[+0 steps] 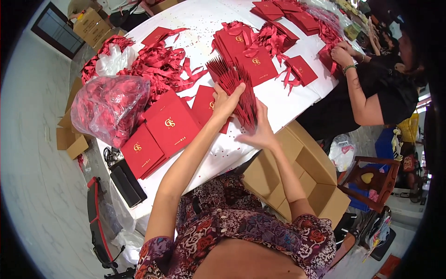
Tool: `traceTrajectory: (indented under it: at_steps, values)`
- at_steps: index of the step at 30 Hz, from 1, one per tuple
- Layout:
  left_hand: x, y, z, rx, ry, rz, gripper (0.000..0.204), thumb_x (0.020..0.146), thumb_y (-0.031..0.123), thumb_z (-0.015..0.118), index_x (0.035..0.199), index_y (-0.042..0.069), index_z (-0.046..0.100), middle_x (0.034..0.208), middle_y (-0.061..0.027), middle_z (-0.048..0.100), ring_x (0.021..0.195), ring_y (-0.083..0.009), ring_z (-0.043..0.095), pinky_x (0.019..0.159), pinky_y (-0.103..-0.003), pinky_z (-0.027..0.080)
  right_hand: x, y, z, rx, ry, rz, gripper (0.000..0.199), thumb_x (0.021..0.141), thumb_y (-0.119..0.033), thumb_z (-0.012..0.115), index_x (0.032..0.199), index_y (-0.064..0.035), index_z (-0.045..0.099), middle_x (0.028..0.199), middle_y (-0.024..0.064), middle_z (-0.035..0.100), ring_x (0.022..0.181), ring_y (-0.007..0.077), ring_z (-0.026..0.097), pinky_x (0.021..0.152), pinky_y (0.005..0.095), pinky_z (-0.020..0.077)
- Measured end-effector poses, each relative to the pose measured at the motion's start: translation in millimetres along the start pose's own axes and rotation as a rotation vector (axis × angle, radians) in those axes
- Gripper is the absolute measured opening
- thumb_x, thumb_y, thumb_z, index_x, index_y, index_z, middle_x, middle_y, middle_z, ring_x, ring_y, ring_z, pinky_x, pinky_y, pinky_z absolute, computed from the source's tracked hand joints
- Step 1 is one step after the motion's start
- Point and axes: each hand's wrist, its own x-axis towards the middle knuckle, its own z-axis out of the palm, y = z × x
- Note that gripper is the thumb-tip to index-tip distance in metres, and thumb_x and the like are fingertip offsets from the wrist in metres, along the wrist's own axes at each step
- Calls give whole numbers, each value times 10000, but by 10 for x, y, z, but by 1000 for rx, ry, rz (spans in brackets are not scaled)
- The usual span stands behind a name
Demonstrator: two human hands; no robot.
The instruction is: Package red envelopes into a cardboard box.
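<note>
red cards [245, 103] fanned in left grip [226, 102], lower end beside right grip [262, 133].

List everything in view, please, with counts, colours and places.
Table: one, white, centre
Held sheaf: one, red, centre
Flat packets: many, red, across table
Ribbons: many, red, across table
Clear bag: one, red contents, left
White bag: one, white, among ribbons
Black case: one, black, near left corner
Open carton: one, brown, lower right
Stacked cartons: several, brown, upper left
Chair: one, brown, right
Door: one, dark, upper left
Nearest co-worker: one, black clothing, right
Clutter: uncounted, mixed, far right
Floral garment: one, multicoloured, lower centre
Left hand: one, bare, gripping sheaf
Right hand: one, bare, open beside sheaf
</note>
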Motion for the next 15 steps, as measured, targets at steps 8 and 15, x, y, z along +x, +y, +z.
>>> traceTrajectory:
  at_steps: [8,15]
  values:
    - [659,-202,-422,105,346,349,709,974,541,260,1149,-108,487,1225,-300,486,1150,-367,472,988,-447,333,44,213,174,140,302,-4,719,715,-4,627,1370,0,332,1276,197,422,1203,305,463,1015,364,383]
    - [1243,-378,-478,-437,-176,306,759,975,587,240,1366,-47,387,1410,-160,407,1288,-240,388,1095,-325,264,156,175,284,249,356,-30,710,691,24,602,1353,9,346,1237,157,451,1151,239,505,980,337,414]
